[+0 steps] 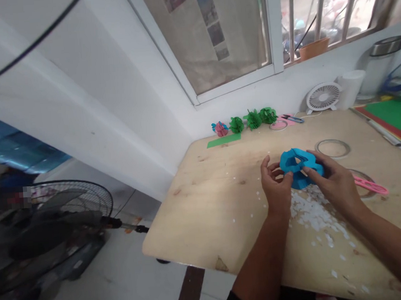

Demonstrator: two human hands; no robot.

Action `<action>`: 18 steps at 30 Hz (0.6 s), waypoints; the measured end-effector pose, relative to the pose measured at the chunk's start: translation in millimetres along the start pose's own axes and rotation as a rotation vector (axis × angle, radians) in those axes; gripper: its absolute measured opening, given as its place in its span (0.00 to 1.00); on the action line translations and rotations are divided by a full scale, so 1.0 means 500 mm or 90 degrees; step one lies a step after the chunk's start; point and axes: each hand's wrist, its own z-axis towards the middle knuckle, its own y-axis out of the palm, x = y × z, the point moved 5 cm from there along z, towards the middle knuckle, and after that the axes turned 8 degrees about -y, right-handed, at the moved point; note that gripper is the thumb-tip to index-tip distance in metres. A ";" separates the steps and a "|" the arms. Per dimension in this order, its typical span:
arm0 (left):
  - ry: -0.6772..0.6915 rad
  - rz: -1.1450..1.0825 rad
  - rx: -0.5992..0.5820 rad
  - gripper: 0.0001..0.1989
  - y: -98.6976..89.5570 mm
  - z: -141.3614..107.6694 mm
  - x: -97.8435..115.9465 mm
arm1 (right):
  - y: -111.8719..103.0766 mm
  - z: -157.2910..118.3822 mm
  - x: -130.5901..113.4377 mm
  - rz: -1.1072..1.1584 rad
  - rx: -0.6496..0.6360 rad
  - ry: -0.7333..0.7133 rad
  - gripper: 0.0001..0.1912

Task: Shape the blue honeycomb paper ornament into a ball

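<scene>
Between my two hands, just above the table, is a blue folded-paper craft [297,166] with looped, petal-like layers and gaps in its middle. My left hand [277,183] grips its left side, thumb on the near edge and fingers curled behind. On the other side, my right hand [334,180] holds it with the thumb pressed on the front and the fingers behind. Small white paper scraps [314,211] lie scattered on the wooden table [204,204] beneath. Pink-handled scissors [370,185] rest right of my right hand, beside a roll of tape.
Along the wall sit several green paper balls [253,119], a pink-and-blue one [220,128] and a green strip [223,141]. A tape ring [332,148], a small white fan [323,97] and coloured sheets [393,118] are at right. A large black fan [71,207] stands left of the table.
</scene>
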 end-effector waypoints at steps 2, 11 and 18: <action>0.013 0.045 0.012 0.38 0.002 -0.003 0.005 | 0.000 -0.001 -0.005 -0.025 0.003 -0.005 0.28; 0.037 0.107 0.021 0.39 0.012 -0.009 0.004 | 0.000 -0.007 -0.019 -0.085 -0.004 -0.103 0.24; 0.037 0.124 0.017 0.41 0.019 -0.016 0.001 | 0.003 -0.005 -0.034 -0.118 -0.017 -0.200 0.20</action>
